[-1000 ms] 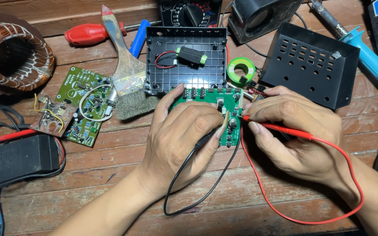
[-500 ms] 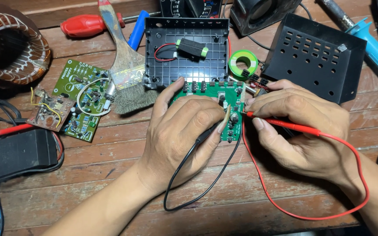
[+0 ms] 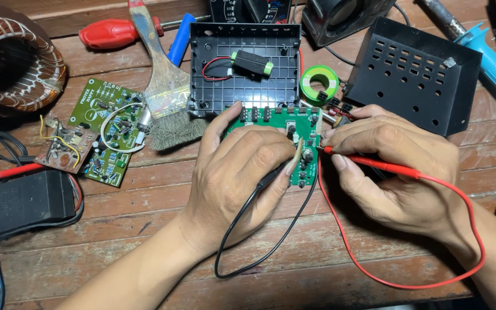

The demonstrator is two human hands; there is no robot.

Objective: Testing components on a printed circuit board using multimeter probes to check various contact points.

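A green circuit board [image 3: 307, 158] lies on the wooden table under both my hands. My left hand [image 3: 242, 172] rests on the board and grips a black test probe [image 3: 274, 172], its black lead [image 3: 242, 252] looping toward me. My right hand [image 3: 394, 166] pinches a red test probe [image 3: 374, 163] with its tip at the board's right edge. The red lead [image 3: 374, 275] curves round below my right wrist.
Behind the board sit an open black plastic case [image 3: 245, 86], a perforated black metal cover [image 3: 420, 74] and a green tape roll [image 3: 321, 82]. At left are a paintbrush [image 3: 162, 97], a second green board [image 3: 107, 132], a copper coil [image 3: 12, 66], a red screwdriver [image 3: 110, 33] and a black box [image 3: 21, 204].
Both hands hold almost the same pose on the board. The view has shifted slightly, so the objects sit a little higher in frame.
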